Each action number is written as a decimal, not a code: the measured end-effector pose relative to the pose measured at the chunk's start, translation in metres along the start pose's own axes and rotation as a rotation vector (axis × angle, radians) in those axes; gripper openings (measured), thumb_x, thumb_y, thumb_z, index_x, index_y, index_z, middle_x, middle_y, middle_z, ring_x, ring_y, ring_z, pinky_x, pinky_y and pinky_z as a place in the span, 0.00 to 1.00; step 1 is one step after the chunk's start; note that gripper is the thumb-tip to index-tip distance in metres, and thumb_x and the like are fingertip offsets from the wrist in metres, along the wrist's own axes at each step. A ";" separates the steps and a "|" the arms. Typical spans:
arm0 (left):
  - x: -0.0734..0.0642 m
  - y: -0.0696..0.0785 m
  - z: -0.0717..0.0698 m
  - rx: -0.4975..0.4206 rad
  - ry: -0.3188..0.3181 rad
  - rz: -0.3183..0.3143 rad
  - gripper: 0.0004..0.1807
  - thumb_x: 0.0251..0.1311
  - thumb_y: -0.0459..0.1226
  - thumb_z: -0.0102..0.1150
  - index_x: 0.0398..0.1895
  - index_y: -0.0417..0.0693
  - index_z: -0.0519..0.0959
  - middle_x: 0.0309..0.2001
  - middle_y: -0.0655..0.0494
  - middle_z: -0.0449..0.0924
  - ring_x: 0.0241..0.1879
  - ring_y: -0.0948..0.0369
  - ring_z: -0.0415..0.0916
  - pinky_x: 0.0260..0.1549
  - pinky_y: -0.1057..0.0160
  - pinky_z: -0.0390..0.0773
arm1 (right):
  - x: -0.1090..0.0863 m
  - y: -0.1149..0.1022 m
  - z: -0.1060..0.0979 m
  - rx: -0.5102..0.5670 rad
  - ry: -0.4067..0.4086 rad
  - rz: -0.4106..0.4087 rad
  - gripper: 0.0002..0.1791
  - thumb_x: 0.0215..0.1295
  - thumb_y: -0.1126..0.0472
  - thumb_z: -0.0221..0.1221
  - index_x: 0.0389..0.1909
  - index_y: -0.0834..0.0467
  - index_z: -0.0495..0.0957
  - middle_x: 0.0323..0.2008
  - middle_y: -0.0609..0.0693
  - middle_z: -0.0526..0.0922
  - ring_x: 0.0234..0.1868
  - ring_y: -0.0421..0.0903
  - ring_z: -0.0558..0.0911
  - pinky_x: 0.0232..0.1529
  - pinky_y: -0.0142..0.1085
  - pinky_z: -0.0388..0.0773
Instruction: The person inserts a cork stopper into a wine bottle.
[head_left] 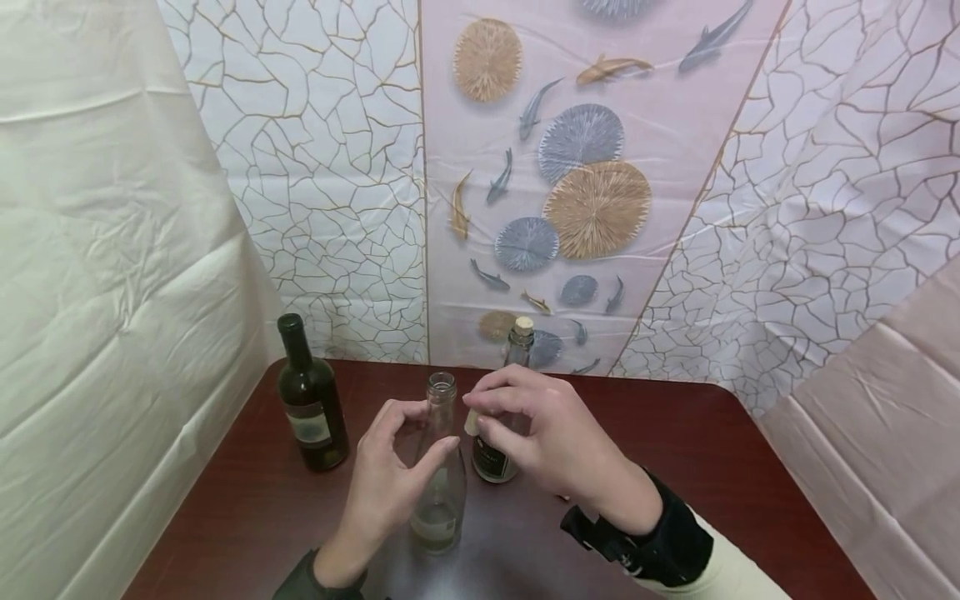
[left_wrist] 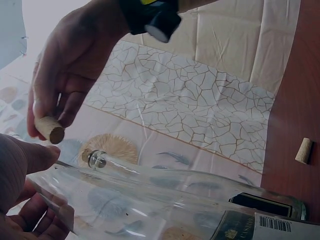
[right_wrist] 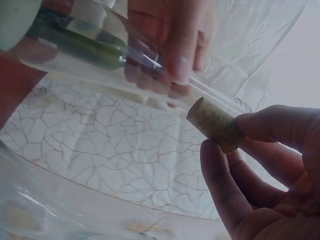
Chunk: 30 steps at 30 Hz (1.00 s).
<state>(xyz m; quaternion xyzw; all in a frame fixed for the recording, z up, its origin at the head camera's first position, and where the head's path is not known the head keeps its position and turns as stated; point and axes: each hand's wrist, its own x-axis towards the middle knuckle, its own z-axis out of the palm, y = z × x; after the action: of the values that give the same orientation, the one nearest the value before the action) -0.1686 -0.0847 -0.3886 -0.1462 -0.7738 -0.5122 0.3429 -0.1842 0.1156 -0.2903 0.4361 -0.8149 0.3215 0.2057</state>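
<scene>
Cork (right_wrist: pixel 212 122) is found in the right hand (head_left: pixel 551 425), pinched near one end between thumb and fingers, with its other end projecting free. Location in the head view: lower centre of the frame, just right of and slightly below the unstoppered mouth (head_left: pixel 442 382) of a clear bottle (head_left: pixel 442 500), which stands upright on the desk (head_left: pixel 660 442). The left hand (head_left: pixel 386 483) is placed around that bottle's neck, thumb and forefinger apart on either side of it; whether these fingers bear on the glass cannot be confirmed. To the right of it, partly hidden by the right hand, stands a second clear bottle (head_left: pixel 491 460) with a stopper (head_left: pixel 524 323) at its mouth; a dark green bottle (head_left: pixel 315 425) stands left of centre. A spare cork (left_wrist: pixel 304 151) lies at the right edge of the left wrist view. Assessment: the step in hand appears to be bringing the cork to the free mouth. Good practice would be to steady the neck below the rim, centre the free end over the opening, square it to the bottle's axis, then press straight down with a slight twist. A tilted entry would probably jam the cork or tip the bottle.
</scene>
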 end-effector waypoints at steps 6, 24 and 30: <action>0.001 0.006 -0.002 0.006 0.008 -0.018 0.21 0.44 0.34 0.76 0.42 0.48 0.79 0.42 0.56 0.79 0.42 0.62 0.78 0.42 0.54 0.83 | 0.015 -0.002 -0.007 -0.009 -0.015 -0.009 0.10 0.62 0.62 0.63 0.43 0.54 0.87 0.43 0.42 0.84 0.42 0.35 0.81 0.36 0.34 0.81; 0.006 0.034 -0.010 -0.010 0.016 0.031 0.20 0.41 0.27 0.75 0.40 0.40 0.78 0.39 0.52 0.79 0.39 0.61 0.79 0.38 0.54 0.84 | 0.044 -0.016 -0.027 -0.025 0.022 -0.103 0.12 0.61 0.66 0.63 0.45 0.56 0.86 0.44 0.45 0.85 0.38 0.37 0.79 0.29 0.33 0.76; 0.005 0.035 -0.010 -0.024 0.017 0.018 0.20 0.41 0.27 0.75 0.40 0.40 0.79 0.39 0.52 0.79 0.39 0.62 0.79 0.38 0.55 0.84 | 0.050 -0.020 -0.028 -0.027 0.028 -0.115 0.11 0.62 0.65 0.62 0.45 0.56 0.86 0.44 0.45 0.85 0.37 0.35 0.79 0.30 0.33 0.76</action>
<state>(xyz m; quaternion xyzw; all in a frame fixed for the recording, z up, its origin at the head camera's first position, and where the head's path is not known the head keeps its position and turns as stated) -0.1489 -0.0791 -0.3587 -0.1527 -0.7634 -0.5195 0.3522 -0.1919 0.0982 -0.2330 0.4748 -0.7899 0.3041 0.2411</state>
